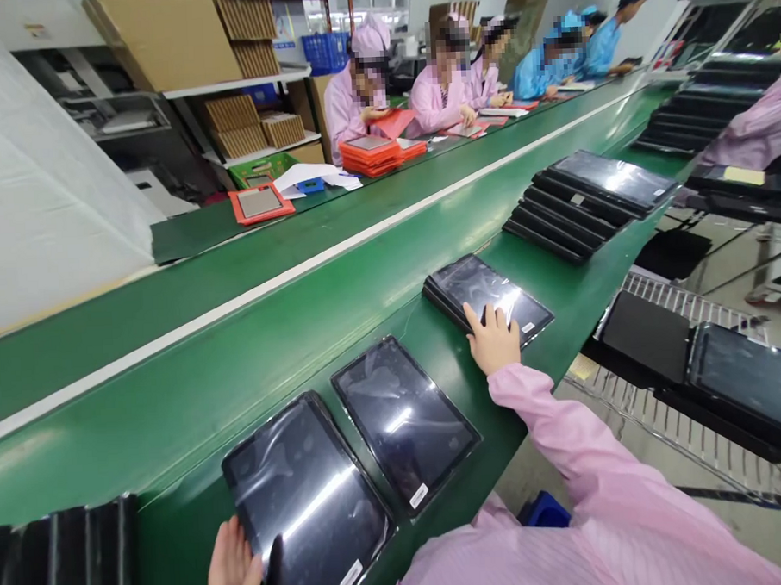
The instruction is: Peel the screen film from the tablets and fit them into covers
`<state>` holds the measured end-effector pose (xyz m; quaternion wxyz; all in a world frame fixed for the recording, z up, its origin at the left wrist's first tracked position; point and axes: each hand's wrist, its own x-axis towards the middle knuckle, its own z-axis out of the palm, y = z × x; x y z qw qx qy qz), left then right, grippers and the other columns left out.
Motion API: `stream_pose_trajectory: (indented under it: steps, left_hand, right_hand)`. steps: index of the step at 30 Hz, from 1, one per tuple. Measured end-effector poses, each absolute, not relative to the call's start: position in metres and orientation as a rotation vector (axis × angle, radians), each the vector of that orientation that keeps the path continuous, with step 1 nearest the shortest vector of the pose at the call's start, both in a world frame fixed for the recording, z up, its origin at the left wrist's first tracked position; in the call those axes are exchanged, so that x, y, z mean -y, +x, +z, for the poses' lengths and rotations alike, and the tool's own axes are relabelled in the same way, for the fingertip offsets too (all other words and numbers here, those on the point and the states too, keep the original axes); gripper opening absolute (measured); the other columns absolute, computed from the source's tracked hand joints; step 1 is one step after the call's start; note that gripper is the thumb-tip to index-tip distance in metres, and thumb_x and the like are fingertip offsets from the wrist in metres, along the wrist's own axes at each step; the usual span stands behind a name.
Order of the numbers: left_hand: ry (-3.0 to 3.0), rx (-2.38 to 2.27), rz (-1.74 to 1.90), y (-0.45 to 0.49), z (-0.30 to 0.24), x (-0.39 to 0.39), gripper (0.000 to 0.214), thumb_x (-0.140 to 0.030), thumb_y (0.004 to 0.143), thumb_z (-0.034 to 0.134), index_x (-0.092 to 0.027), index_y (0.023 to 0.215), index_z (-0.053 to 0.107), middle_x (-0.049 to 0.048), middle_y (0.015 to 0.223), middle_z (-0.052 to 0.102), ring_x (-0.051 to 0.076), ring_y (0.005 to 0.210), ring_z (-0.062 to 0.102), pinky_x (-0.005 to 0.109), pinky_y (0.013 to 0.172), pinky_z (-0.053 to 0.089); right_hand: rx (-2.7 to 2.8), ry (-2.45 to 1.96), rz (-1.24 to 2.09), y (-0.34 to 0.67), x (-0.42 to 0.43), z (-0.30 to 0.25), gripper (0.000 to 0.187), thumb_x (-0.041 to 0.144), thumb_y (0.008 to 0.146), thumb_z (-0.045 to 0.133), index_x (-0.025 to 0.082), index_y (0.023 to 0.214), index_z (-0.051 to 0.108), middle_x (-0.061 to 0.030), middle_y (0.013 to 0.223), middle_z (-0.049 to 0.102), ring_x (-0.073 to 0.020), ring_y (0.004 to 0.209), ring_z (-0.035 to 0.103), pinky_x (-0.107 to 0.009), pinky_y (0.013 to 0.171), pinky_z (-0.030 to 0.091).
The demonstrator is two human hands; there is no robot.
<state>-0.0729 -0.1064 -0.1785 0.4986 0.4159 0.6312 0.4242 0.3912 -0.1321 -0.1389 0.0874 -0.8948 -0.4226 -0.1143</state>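
Observation:
My right hand (494, 340) lies with spread fingers on the front edge of a small pile of black tablets (487, 286), the top one film-covered with a white label. At the lower left, my left hand (231, 565) rests against the left edge of a thicker tablet stack (305, 494); its fingers are stretched along the side, the thumb near the screen. Its lower part is cut off by the frame. Between the two piles a tablet (405, 417) lies flat, its screen shiny with film and a white label at the near corner.
A fanned row of black tablets (587, 202) lies further along the green bench (194, 404); more dark units (59, 557) stand at lower left. A wire rack (727, 455) with tablets is on the right. Several co-workers (437, 92) sit across, near orange-framed pieces (372, 160).

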Motion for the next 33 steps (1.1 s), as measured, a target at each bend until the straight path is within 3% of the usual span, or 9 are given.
stream_pose_trajectory:
  steps: [5,7,10,14,17,21,25,29,33]
  left_hand:
    - [1.161,-1.589,0.874,-0.053,-0.159,0.110,0.074,-0.050,0.086,0.061,-0.029,0.152,0.033,0.0029,0.163,0.025,0.025,0.151,0.020,0.040,0.124,0.015]
    - [1.207,-1.590,0.884,-0.048,-0.161,0.108,0.075,-0.048,0.087,0.060,-0.025,0.152,0.031,0.0060,0.164,0.024,0.025,0.151,0.018,0.040,0.125,0.012]
    - [1.164,-1.523,0.977,-0.048,-0.169,0.104,0.074,-0.043,0.088,0.060,-0.025,0.152,0.028,0.0066,0.164,0.021,0.022,0.152,0.017,0.038,0.124,0.013]
    - [1.054,-1.557,0.986,-0.059,-0.174,0.104,0.074,-0.045,0.086,0.060,-0.026,0.151,0.031,0.0107,0.158,0.034,0.025,0.145,0.034,0.039,0.119,0.029]
    - [1.150,-1.659,0.838,-0.067,-0.171,0.109,0.070,-0.048,0.084,0.062,-0.023,0.146,0.042,0.0133,0.132,0.056,0.026,0.115,0.059,0.041,0.102,0.046]
    - [1.362,-1.682,0.710,-0.069,-0.166,0.113,0.069,-0.045,0.085,0.060,-0.024,0.148,0.040,0.0084,0.112,0.057,0.021,0.088,0.060,0.040,0.090,0.049]
    - [1.429,-1.627,0.712,-0.061,-0.167,0.108,0.067,-0.040,0.086,0.059,-0.026,0.149,0.039,0.0073,0.112,0.056,0.024,0.107,0.059,0.042,0.099,0.045]
    - [1.388,-1.579,0.819,-0.064,-0.164,0.112,0.067,-0.036,0.081,0.066,-0.028,0.145,0.045,0.0087,0.123,0.055,0.027,0.119,0.055,0.043,0.103,0.043]
    - [1.170,-1.656,1.167,-0.083,-0.148,0.117,0.051,-0.037,0.086,0.065,-0.028,0.135,0.053,0.0104,0.138,0.051,0.026,0.124,0.052,0.041,0.102,0.046]
  right_hand:
    - [1.256,-2.696,-0.303,0.425,0.115,-0.126,0.061,0.019,0.091,0.051,0.021,0.150,0.036,-0.0244,0.154,0.033,-0.0450,0.139,0.032,-0.068,0.103,0.027]
    - [1.235,-2.692,-0.313,0.419,0.108,-0.122,0.061,0.022,0.090,0.052,0.018,0.149,0.037,-0.0268,0.154,0.031,-0.0479,0.139,0.030,-0.071,0.101,0.026]
    - [1.357,-2.574,-0.328,0.375,0.107,-0.122,0.059,0.033,0.092,0.051,0.016,0.147,0.039,-0.0266,0.154,0.031,-0.0471,0.141,0.028,-0.069,0.103,0.027]
    - [1.802,-2.390,0.098,0.296,0.123,-0.130,0.062,0.045,0.091,0.050,0.015,0.144,0.043,-0.0243,0.137,0.051,-0.0399,0.124,0.052,-0.054,0.098,0.045]
    - [1.750,-2.472,0.265,0.265,0.128,-0.137,0.076,0.053,0.090,0.047,0.009,0.150,0.032,-0.0288,0.133,0.050,-0.0427,0.115,0.057,-0.052,0.089,0.050]
    - [1.654,-2.467,0.248,0.268,0.118,-0.147,0.083,0.060,0.089,0.047,0.009,0.152,0.028,-0.0301,0.137,0.046,-0.0457,0.128,0.047,-0.056,0.094,0.046]
    - [1.641,-2.455,0.261,0.275,0.116,-0.151,0.080,0.062,0.089,0.047,0.013,0.150,0.032,-0.0276,0.138,0.047,-0.0438,0.134,0.041,-0.056,0.097,0.045]
    - [1.665,-2.384,0.055,0.262,0.116,-0.146,0.077,0.056,0.088,0.051,0.015,0.151,0.031,-0.0286,0.146,0.040,-0.0476,0.136,0.038,-0.064,0.098,0.041]
    - [1.781,-2.108,0.067,0.243,0.095,-0.135,0.076,0.046,0.088,0.053,0.008,0.150,0.031,-0.0303,0.150,0.035,-0.0458,0.141,0.032,-0.061,0.108,0.034]
